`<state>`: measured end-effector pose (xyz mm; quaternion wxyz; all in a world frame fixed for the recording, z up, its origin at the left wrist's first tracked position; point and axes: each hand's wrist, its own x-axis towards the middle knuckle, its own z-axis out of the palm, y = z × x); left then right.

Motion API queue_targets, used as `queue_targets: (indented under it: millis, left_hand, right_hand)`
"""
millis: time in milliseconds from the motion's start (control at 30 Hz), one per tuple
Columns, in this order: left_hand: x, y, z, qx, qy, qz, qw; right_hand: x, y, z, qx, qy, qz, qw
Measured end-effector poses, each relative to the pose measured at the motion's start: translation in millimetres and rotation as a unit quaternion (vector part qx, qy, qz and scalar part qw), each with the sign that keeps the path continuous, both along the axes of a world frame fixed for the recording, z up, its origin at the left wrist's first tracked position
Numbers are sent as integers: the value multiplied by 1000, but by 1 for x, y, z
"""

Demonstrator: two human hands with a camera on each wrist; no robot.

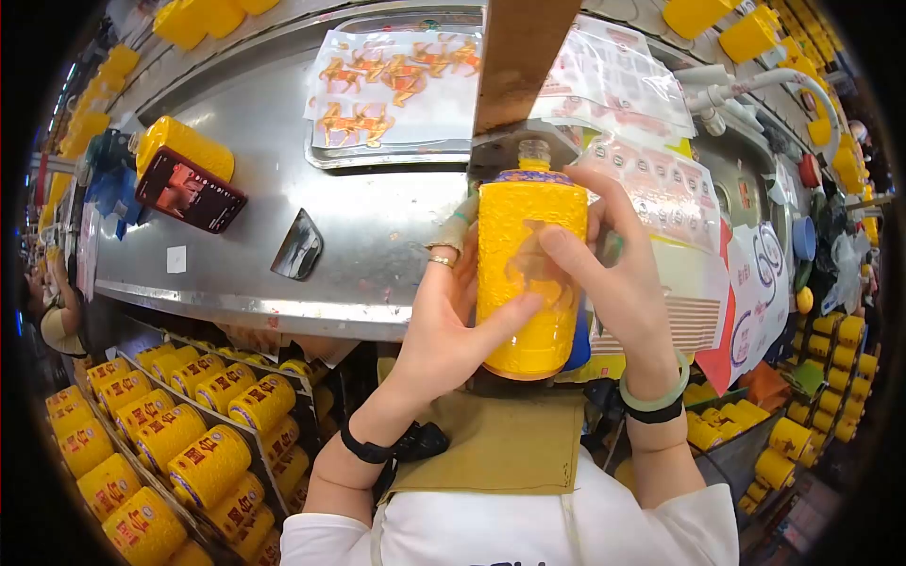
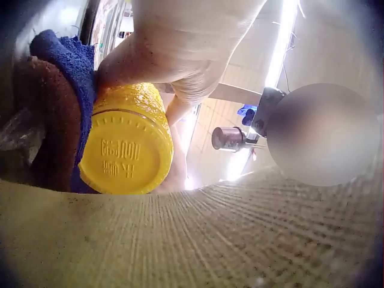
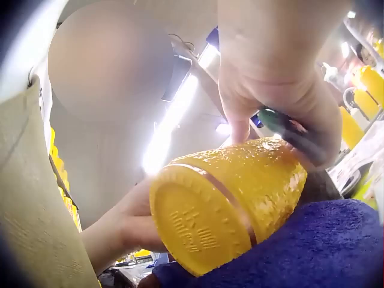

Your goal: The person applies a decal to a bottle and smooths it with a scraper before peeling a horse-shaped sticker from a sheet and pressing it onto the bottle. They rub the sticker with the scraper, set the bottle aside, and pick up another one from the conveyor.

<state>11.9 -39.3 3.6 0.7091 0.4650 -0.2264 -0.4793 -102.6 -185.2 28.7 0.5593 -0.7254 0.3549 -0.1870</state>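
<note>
Both hands hold a yellow textured bottle [image 1: 528, 255] with a clear neck and a purple-patterned shoulder. A reddish-brown horse figure [image 1: 545, 266] lies on its front face. The left hand [image 1: 451, 325] grips the left side, its thumb on the figure's lower edge. The right hand [image 1: 618, 259] curls round the right side, thumb on the figure's upper part. In the left wrist view the bottle's embossed base [image 2: 127, 153] shows beside a blue cloth [image 2: 72, 66]. The right wrist view shows the base [image 3: 198, 225] over the blue cloth [image 3: 300, 246], with the right hand [image 3: 282, 90] above.
A tray [image 1: 396, 160] with a sheet of horse figures stands behind, beside a brown post [image 1: 521, 66]. A phone [image 1: 192, 191] leans on another yellow bottle [image 1: 203, 146] at left. A dark glossy piece [image 1: 298, 247] lies on the metal table [image 1: 359, 236]. Racks of yellow bottles stand lower left.
</note>
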Motion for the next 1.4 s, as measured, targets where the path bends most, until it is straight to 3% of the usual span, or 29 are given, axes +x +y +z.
queue_targets:
  millis: [367,433,500,733,800,1400]
  left_hand:
    - [4,4,-5,-11,-27,-19,999]
    - [6,4,-4,-16,-22,-20,999]
    - [6,4,-5,-9,64,-1,998]
    - [4,3,-4,-6,62,14,998]
    - [4,4,-7,-18,-2,-5,1000]
    - [5,4,-3,-3,15,-1,1000]
  right_hand:
    - [0,-1,-3,17,-3,-4,1000]
    - [-5,-5,-6,77,-46,-2,996]
    - [-7,-4,-2,88,-44,-8,995]
    - [-21,5,-9,190,-84,-35,977]
    - [-23,8,-17,185,-101,-30,977]
    - [-24,8,-19,205,-117,-20,971]
